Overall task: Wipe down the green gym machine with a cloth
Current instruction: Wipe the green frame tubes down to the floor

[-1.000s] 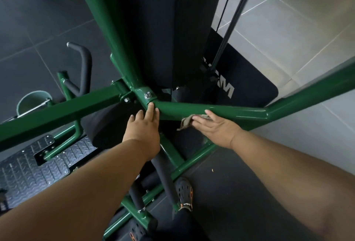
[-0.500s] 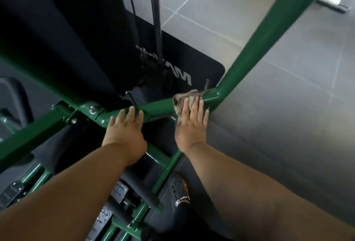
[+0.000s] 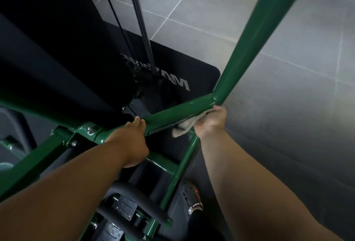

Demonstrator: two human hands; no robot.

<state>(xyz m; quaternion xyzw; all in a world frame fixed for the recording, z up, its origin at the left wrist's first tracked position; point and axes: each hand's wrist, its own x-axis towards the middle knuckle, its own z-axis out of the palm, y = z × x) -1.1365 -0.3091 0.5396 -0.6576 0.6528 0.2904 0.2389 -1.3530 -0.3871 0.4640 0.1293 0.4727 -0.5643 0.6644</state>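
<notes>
The green gym machine's frame (image 3: pixel 178 110) runs as a horizontal tube across the middle and bends into a long tube (image 3: pixel 255 27) rising to the upper right. My right hand (image 3: pixel 212 120) grips a beige cloth (image 3: pixel 183 126) against the underside of the tube, just below the bend. My left hand (image 3: pixel 128 137) holds the same horizontal tube further left, beside a bolted joint (image 3: pixel 89 130). Part of the cloth hangs loose below the tube.
A black weight-stack cover (image 3: pixel 57 58) and cables (image 3: pixel 138 20) stand behind the frame over a black floor mat (image 3: pixel 192 71). Lower green bars (image 3: pixel 176 171), black pedals (image 3: pixel 124 206) and my shoe (image 3: pixel 192 198) lie below. Grey tiled floor (image 3: pixel 288 106) spreads to the right.
My right hand slid the cloth rightward along the tube to the bend and went from the top to the underside. The view swung right and nearer.
</notes>
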